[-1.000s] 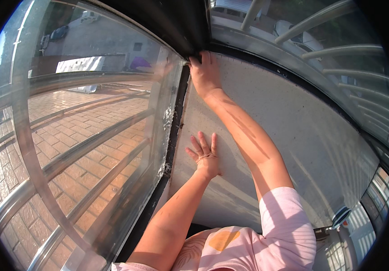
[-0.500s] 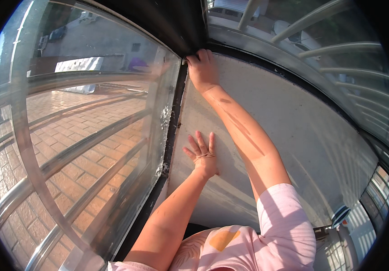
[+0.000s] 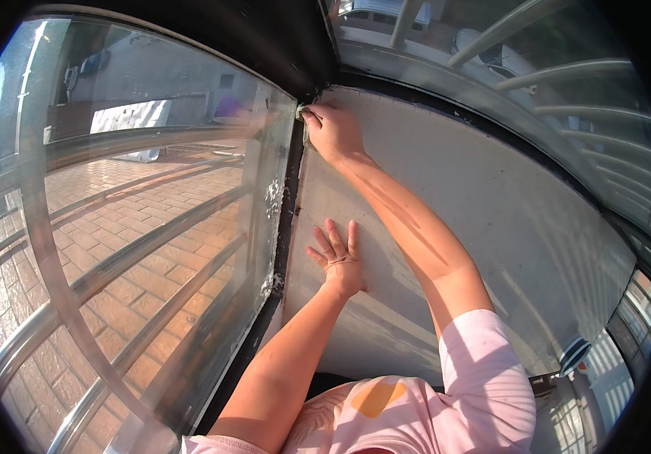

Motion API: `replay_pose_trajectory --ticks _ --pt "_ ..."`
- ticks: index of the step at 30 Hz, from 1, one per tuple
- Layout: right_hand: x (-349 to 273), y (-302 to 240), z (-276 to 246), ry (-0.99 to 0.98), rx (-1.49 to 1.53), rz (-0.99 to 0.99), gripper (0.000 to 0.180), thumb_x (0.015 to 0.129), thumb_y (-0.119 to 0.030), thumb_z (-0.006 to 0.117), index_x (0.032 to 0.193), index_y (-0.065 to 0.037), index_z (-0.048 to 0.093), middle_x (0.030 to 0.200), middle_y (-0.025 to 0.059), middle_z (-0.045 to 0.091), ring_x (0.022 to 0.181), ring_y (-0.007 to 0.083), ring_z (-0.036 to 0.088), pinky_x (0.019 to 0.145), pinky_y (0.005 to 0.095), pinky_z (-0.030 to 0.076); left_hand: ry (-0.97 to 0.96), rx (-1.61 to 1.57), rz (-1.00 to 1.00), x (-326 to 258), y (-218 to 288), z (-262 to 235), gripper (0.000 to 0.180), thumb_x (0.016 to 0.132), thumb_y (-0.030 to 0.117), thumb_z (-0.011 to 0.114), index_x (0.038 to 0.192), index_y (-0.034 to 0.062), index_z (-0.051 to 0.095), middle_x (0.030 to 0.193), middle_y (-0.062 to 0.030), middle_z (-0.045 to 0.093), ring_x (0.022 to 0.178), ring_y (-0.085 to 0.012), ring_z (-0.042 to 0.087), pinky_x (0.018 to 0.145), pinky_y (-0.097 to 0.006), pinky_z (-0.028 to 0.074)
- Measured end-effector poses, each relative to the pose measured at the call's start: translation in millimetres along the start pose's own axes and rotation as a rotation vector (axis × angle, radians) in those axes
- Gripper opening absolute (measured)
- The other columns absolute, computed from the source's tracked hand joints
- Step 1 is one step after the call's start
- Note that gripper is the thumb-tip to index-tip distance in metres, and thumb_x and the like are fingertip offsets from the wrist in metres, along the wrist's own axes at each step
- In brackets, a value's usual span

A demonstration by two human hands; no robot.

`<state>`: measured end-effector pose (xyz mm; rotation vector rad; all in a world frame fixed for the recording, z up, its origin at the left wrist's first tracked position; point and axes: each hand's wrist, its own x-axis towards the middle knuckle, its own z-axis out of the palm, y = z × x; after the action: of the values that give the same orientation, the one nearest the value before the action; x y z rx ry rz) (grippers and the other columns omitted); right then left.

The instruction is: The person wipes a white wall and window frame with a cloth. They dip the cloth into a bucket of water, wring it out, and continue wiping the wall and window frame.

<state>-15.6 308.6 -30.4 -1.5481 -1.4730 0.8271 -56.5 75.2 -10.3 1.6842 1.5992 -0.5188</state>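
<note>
A pale grey sill (image 3: 446,181) fills the middle, bounded by a dark window frame (image 3: 289,219) on its left. My left hand (image 3: 341,261) lies flat on it with fingers spread, holding nothing. Farther away, in the corner where the two frames meet, my right hand (image 3: 334,130) is closed on a pale greenish cloth (image 3: 302,115). The cloth is bunched at the thumb and touches the left frame; most of it is hidden in the hand. Beside it stands the left glass pane (image 3: 269,151), with white flaking spots along its edge.
Curved metal railings (image 3: 167,242) run outside the left glass, above a brick-paved floor (image 3: 144,197). More bars (image 3: 560,72) stand behind the far right glass, with parked vehicles beyond. At the lower right lies a striped blue and white object (image 3: 573,356).
My right hand has drawn slightly back toward me along the left frame, and the cloth now shows at its thumb. The left hand stays in place.
</note>
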Motion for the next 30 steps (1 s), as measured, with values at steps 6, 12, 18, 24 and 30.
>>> replay_pose_trajectory --ticks 6,12,18,24,30 --pt "20 -18 21 0.173 -0.149 0.316 0.019 0.077 -0.022 0.061 0.078 -0.003 0.066 0.071 0.0195 0.062 0.068 0.0376 0.060 0.064 0.0431 0.049 0.077 0.020 0.005 3 5 1 0.154 0.033 0.043 0.089 0.142 0.0157 -0.017 0.139 -0.0324 -0.027 0.124 -0.0567 -0.026 0.091 -0.077 -0.001" --pt "24 -45 10 0.233 0.315 0.434 0.026 0.076 -0.021 0.059 0.069 0.003 0.063 0.056 0.0162 0.057 0.051 0.0210 0.054 0.052 0.0334 0.040 0.114 0.172 0.034 12 -6 28 0.142 0.040 0.057 0.080 0.144 0.0148 -0.008 0.139 -0.0319 -0.027 0.121 -0.0582 -0.029 0.088 -0.078 -0.003" --pt "18 -170 -39 0.389 0.665 0.024 0.008 0.074 -0.005 0.066 0.076 0.002 0.062 0.075 0.0152 0.058 0.067 0.0323 0.057 0.059 0.0367 0.045 0.005 -0.363 0.296 39 -52 95 0.100 0.070 0.061 0.058 0.145 0.0148 0.010 0.148 -0.0207 -0.009 0.125 -0.0614 -0.008 0.085 -0.079 0.008" --pt "34 -168 -31 0.650 0.355 -0.402 0.012 0.072 0.002 0.064 0.084 -0.002 0.061 0.080 0.0108 0.057 0.073 0.0279 0.055 0.062 0.0354 0.046 -0.039 0.403 0.181 15 -17 49 0.074 0.086 0.057 0.036 0.145 0.0178 0.014 0.150 -0.0136 0.008 0.130 -0.0537 0.010 0.085 -0.077 0.019" --pt "8 -50 14 0.456 0.109 0.012 0.006 0.075 -0.004 0.060 0.080 -0.001 0.063 0.076 0.0147 0.059 0.071 0.0333 0.056 0.063 0.0403 0.047 -0.064 0.788 0.087 3 5 3 0.086 0.080 0.058 0.041 0.145 0.0143 0.006 0.147 -0.0245 -0.006 0.124 -0.0632 -0.006 0.081 -0.080 0.014"
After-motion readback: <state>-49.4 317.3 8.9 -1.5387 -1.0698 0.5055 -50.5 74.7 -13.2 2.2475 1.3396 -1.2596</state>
